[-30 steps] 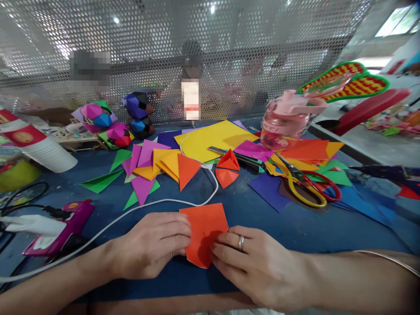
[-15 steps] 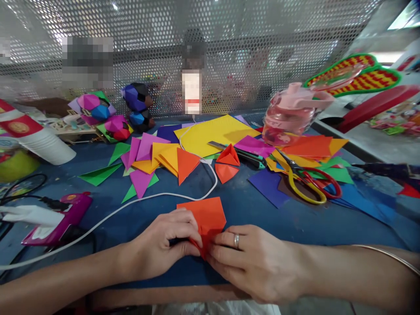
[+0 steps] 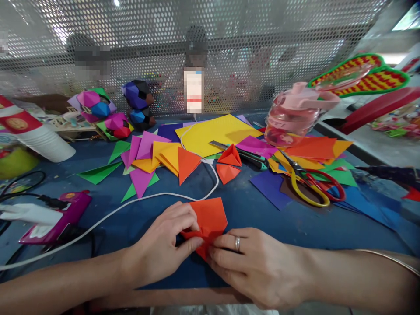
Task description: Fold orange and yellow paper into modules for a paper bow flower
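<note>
Orange paper (image 3: 211,214), at lower centre of the frame, on the blue tabletop (image 3: 249,212), between both hands and touching each. Upper part spread flat, lower left part folded inward, with a raised flap near the middle. Probably very light, so likely to slide or swivel without a finger pinning one side. Looks thin but fairly crisp: likely stiff enough to keep a crease, yet soft enough to buckle under a careless push. Not brittle, to judge by the look; more at risk of a torn corner or a stray wrinkle. Best taken by the folded edge, between thumb and fingers, with light pressure from flat fingertips on the opposite edge; better not squeezed across the middle.

Left hand (image 3: 167,236): pinching the raised flap between thumb and curled fingers. Right hand (image 3: 252,262), wearing a ring (image 3: 237,243): fingertips set on the lower right edge; thumb hidden, so cannot tell whether pinching or merely pressing.

Just above, curving across the frame, a white cable (image 3: 164,193). Beyond, near the centre, a small folded orange shape (image 3: 227,173); farther right, a craft knife (image 3: 252,158) and scissors (image 3: 308,188). At upper right, a pink bottle (image 3: 290,116); at upper left, colourful paper balls (image 3: 93,105).
</note>
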Motion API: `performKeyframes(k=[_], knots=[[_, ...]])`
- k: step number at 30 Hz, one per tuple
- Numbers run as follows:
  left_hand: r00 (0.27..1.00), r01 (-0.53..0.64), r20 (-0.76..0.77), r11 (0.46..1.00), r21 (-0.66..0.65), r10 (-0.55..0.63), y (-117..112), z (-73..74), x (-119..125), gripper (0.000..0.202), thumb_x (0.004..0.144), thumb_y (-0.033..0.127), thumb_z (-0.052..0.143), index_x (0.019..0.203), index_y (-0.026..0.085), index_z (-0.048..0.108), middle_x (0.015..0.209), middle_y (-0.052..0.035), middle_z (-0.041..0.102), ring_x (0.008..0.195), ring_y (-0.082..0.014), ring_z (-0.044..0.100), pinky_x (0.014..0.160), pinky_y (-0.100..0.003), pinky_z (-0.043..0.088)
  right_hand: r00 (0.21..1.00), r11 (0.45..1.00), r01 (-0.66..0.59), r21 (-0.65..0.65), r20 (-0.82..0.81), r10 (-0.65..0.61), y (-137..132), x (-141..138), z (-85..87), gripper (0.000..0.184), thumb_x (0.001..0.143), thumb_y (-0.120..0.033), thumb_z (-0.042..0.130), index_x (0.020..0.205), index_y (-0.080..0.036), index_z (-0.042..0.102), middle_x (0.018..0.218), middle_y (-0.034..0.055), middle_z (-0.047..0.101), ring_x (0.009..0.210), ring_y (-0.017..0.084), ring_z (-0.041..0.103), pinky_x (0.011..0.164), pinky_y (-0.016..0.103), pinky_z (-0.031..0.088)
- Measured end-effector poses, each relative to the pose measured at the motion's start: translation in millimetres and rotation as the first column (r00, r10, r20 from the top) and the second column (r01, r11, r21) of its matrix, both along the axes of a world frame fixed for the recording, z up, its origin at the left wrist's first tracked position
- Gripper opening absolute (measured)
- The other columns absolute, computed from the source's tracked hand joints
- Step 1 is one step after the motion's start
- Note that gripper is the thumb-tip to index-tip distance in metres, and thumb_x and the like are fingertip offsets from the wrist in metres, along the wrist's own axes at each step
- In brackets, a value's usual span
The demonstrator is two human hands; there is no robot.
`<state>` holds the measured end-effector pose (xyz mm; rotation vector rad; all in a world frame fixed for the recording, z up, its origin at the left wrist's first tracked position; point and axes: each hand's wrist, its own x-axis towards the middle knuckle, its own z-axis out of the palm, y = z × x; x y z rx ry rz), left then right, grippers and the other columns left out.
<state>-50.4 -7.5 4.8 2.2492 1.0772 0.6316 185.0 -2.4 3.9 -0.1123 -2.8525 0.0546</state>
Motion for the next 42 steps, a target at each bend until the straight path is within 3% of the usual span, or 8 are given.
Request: performKeyframes(k=[11, 22, 29, 33, 37, 42], knots=[[0.998, -0.011, -0.062, 0.999, -0.034, 0.009, 0.3, 1.2, 2.3, 0.018, 0.087, 0.007, 0.062, 0.081, 0.019, 0.050, 0.088, 0.0017, 0.056, 0.086, -0.0162, 0.051, 0.080, -0.031, 0.038, 0.999, 1.000, -0.006, -0.008, -0.054, 0.006, 0.3, -0.9, -0.2, 0.032, 0.098, -0.014, 0.040, 0.094, -0.007, 0.071, 0.091, 0.0099, 0.067, 0.081, 0.021, 0.059, 0.067, 0.033, 0.049], [0.996, -0.017, -0.091, 0.997, -0.071, 0.010, 2.5, 0.1, 1.4, 0.022, 0.086, 0.007, 0.068, 0.082, 0.020, 0.051, 0.091, 0.0025, 0.056, 0.090, -0.0178, 0.050, 0.080, -0.032, 0.038, 0.999, 1.000, -0.010, -0.005, -0.049, 0.009, 0.4, -2.0, 1.2, 0.031, 0.099, -0.014, 0.041, 0.087, -0.010, 0.069, 0.091, 0.0114, 0.067, 0.089, 0.020, 0.063, 0.075, 0.030, 0.052], [0.995, -0.022, -0.096, 0.997, -0.073, 0.015, 2.1, -2.9, 1.4, 0.020, 0.088, 0.011, 0.068, 0.086, 0.021, 0.050, 0.096, 0.0024, 0.056, 0.094, -0.0178, 0.049, 0.082, -0.032, 0.039, 0.987, 0.999, 0.053, -0.010, -0.153, -0.054, -1.8, -2.6, -1.6, 0.031, 0.100, -0.012, 0.037, 0.108, -0.007, 0.067, 0.087, 0.0120, 0.069, 0.086, 0.019, 0.065, 0.076, 0.030, 0.054], [0.996, -0.035, -0.090, 0.996, -0.079, 0.028, 1.6, -2.5, 1.7, 0.020, 0.088, 0.011, 0.067, 0.091, 0.022, 0.050, 0.100, 0.0028, 0.054, 0.098, -0.0175, 0.048, 0.084, -0.031, 0.040, 0.990, 0.998, 0.059, -0.038, -0.125, -0.063, -2.3, -2.9, -0.6, 0.033, 0.101, -0.013, 0.036, 0.118, -0.005, 0.063, 0.089, 0.0121, 0.069, 0.087, 0.019, 0.064, 0.074, 0.030, 0.054], [0.994, -0.041, -0.102, 0.995, -0.092, 0.032, 1.5, -1.4, 0.9, 0.020, 0.090, 0.013, 0.066, 0.094, 0.024, 0.050, 0.102, 0.0032, 0.054, 0.100, -0.0178, 0.048, 0.085, -0.032, 0.040, 0.995, 0.995, 0.081, -0.060, -0.056, -0.084, -2.8, -3.1, 0.7, 0.028, 0.100, -0.014, 0.040, 0.104, -0.009, 0.067, 0.087, 0.0100, 0.068, 0.086, 0.019, 0.063, 0.072, 0.028, 0.053], [0.982, -0.053, -0.184, 0.999, 0.000, 0.052, 5.9, -2.3, -3.2, 0.030, 0.083, 0.020, 0.076, 0.095, 0.024, 0.049, 0.105, 0.0034, 0.054, 0.101, -0.0210, 0.048, 0.087, -0.038, 0.036, 0.996, 0.992, 0.081, -0.100, -0.020, -0.083, -3.5, -5.3, 2.8, 0.029, 0.098, -0.010, 0.041, 0.090, -0.012, 0.068, 0.085, 0.0076, 0.067, 0.087, 0.018, 0.062, 0.071, 0.027, 0.052]])
